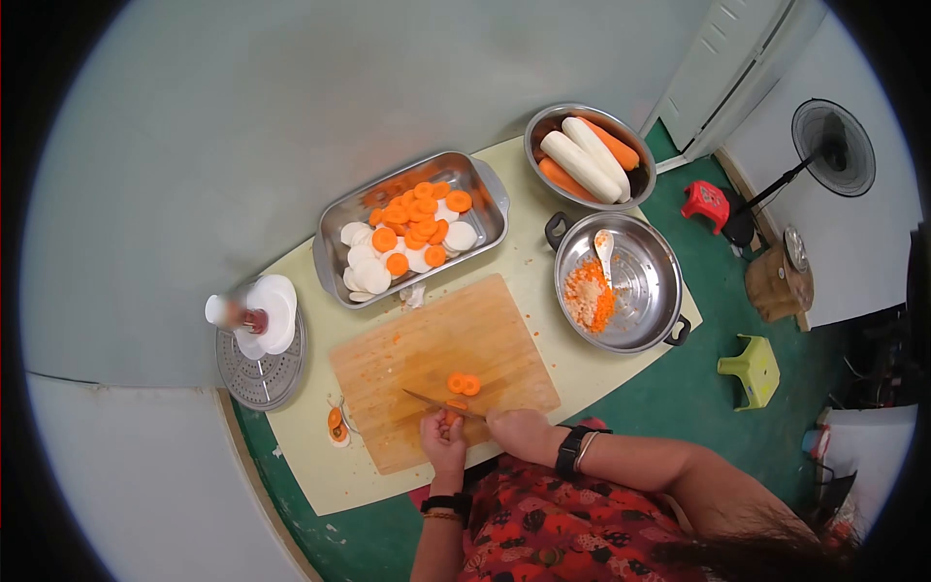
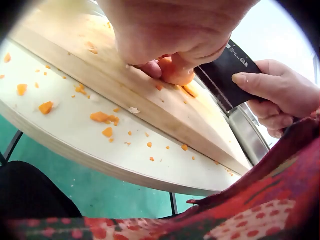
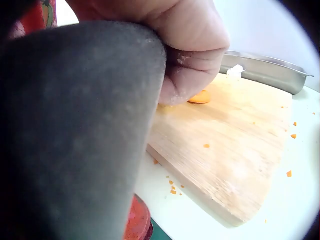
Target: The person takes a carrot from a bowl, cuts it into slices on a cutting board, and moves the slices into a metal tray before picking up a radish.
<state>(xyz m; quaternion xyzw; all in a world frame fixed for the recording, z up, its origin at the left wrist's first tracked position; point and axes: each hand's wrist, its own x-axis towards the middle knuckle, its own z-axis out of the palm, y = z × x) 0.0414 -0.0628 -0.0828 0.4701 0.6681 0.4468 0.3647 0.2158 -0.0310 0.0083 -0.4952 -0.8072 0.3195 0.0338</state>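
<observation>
My left hand (image 1: 443, 441) holds a piece of carrot (image 2: 175, 75) against the wooden cutting board (image 1: 427, 335), fingertips bent over it. My right hand (image 1: 521, 434) grips a knife with a dark, broad blade (image 2: 225, 77). In the left wrist view, the blade stands right beside the carrot and the left fingertips. Two round carrot slices (image 1: 464, 384) lie on the board just beyond the knife. The right wrist view has the curled fingers close up, with an orange slice (image 3: 200, 97) behind them.
A metal tray (image 1: 495, 218) contains carrot and white slices. Behind it, a steel bowl (image 1: 533, 145) has whole white radishes and carrots. A two-handled pot (image 1: 645, 291) holds diced bits and a white spoon (image 1: 604, 250). Peelings (image 1: 337, 427) and a perforated round metal piece (image 1: 260, 378) are at left.
</observation>
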